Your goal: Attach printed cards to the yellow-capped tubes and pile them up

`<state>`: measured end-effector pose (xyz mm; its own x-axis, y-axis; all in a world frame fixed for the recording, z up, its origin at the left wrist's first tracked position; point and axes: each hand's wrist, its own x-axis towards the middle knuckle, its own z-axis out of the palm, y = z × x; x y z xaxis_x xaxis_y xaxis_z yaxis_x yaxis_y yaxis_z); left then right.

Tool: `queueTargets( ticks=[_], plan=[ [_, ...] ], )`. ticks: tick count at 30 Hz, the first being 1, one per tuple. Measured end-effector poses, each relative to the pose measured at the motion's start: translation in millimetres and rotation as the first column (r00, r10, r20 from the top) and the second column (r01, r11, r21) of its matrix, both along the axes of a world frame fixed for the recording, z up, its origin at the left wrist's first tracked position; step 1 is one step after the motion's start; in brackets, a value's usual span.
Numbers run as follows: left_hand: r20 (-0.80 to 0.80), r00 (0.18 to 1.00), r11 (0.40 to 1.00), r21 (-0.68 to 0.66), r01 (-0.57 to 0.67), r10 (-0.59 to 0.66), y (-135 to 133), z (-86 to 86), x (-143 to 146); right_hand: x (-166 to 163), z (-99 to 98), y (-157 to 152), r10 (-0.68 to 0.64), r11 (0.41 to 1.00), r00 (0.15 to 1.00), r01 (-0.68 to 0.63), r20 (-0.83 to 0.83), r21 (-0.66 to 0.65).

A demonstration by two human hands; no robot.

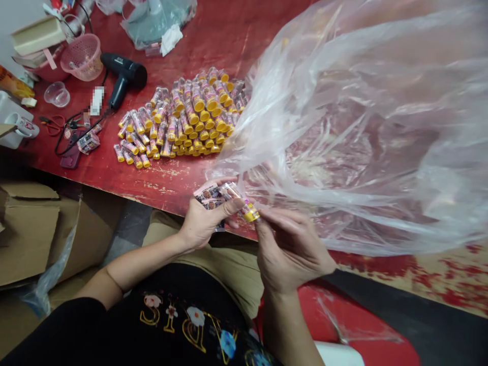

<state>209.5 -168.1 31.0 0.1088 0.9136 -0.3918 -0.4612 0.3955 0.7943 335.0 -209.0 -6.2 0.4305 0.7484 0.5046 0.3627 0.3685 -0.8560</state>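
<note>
Head view: left hand and right hand pinch one small yellow-capped clear tube at the edge of the red wooden table, the left also clutching printed labels; the heap of similar tubes beyond looks finished.

A big crumpled clear plastic bag blocks everything to my right. Ahead lies a heap of small yellow-capped tubes (a black handheld blower stands just beyond it). Between heap and near edge, a strip of worn red tabletop lies open.

Two hands; one held tube; piled tubes uncountable; one hair dryer; one basket.
</note>
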Motion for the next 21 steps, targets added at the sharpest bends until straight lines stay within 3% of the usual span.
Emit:
queueTargets(
  ticks=[11, 13, 15, 17, 19, 21],
  plan=[
    [-0.015, 1.000, 1.000, -0.022, -0.007, 0.007, 5.4, -4.5, -1.8, 2.3, -0.9, 4.3, 0.045, 0.997, 0.999, -0.045, -0.005, -0.062],
    [-0.071, 0.996, 0.999, 0.005, -0.054, 0.054, 17.8, -8.5, -13.7, 5.6, -3.9, 1.6, 0.045, 0.995, 0.998, -0.049, -0.039, -0.090],
    [-0.203, 0.965, 0.983, 0.113, -0.143, 0.164, 42.8, -9.3, -38.8, 10.9, -11.4, -2.0, 0.036, 0.993, 0.997, -0.043, -0.061, -0.113],
    [-0.392, 0.862, 0.931, 0.300, -0.209, 0.320, 77.9, -2.3, -75.8, 18.1, -22.5, -5.3, 0.032, 0.988, 0.997, -0.042, -0.068, -0.147],
    [-0.581, 0.688, 0.877, 0.449, -0.174, 0.434, 117.6, 12.2, -115.6, 27.2, -33.9, -6.8, 0.017, 0.981, 0.998, -0.029, -0.062, -0.192],
    [-0.780, 0.477, 0.901, 0.429, -0.062, 0.405, 157.2, 28.6, -147.2, 39.8, -43.0, -3.1, 0.002, 0.974, 0.999, -0.012, -0.045, -0.227]
  ],
)
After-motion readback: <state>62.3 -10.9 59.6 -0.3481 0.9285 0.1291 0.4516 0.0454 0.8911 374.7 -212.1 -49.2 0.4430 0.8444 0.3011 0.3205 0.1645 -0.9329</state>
